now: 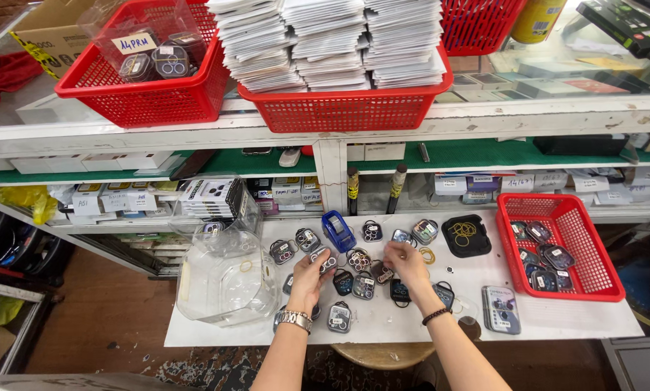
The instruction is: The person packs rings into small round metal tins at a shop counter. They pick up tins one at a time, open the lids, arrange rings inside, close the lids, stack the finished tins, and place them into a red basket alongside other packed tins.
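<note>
Several small clear cases holding ring-shaped lens covers [359, 261] lie scattered on a white board [556, 318]. My left hand [309, 275], with a metal watch on the wrist, grips one of these small cases [328, 260] at its fingertips. My right hand [404, 262], a dark bracelet on its wrist, rests its curled fingers among the cases near the middle of the board; whether it holds one is hidden. A blue tape dispenser [337, 230] stands just beyond both hands.
A red basket [582, 217] with more cases sits at the right. A clear plastic tub [227, 274] stands at the left. A black tray of rubber bands [465, 235] lies behind. Shelves above carry red baskets [347, 108] of white packets. A wooden stool [383, 355] is below.
</note>
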### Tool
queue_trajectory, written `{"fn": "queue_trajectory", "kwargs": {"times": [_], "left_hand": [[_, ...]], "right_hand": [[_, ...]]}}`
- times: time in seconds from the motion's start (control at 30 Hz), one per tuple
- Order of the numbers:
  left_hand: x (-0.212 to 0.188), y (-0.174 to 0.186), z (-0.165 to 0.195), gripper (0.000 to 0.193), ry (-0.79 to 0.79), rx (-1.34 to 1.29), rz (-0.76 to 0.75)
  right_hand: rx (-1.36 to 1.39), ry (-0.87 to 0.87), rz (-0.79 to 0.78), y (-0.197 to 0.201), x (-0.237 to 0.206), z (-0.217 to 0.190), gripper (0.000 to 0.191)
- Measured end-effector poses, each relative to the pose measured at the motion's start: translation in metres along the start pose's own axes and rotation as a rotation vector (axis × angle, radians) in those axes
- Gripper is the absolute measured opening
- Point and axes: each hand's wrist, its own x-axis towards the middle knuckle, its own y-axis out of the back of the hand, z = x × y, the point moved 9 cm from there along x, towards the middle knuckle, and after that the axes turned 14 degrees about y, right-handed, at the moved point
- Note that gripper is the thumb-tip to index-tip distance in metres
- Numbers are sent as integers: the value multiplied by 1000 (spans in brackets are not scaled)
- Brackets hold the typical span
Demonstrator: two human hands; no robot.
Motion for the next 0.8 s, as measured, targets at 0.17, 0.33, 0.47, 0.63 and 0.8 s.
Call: {"fn": "queue_trajectory", "kwargs": {"times": [0.17,0.33,0.47,0.63,0.8], "left_hand": [[1,0,0,24,52,-52,28],[7,-21,15,24,37,-75,-88],[20,-37,30,24,61,-72,-148],[35,-48,25,23,199,-149,-98],[43,-44,20,23,246,-221,-43]], "right_hand": [[13,-33,-180,-39,17,1,29],[-27,-143,-103,-72,30,-3,34],[-303,-223,-127,-80,37,1,44],[-363,-56,-103,-81,39,-4,31],[-228,-67,-145,-80,33,3,31]]}}
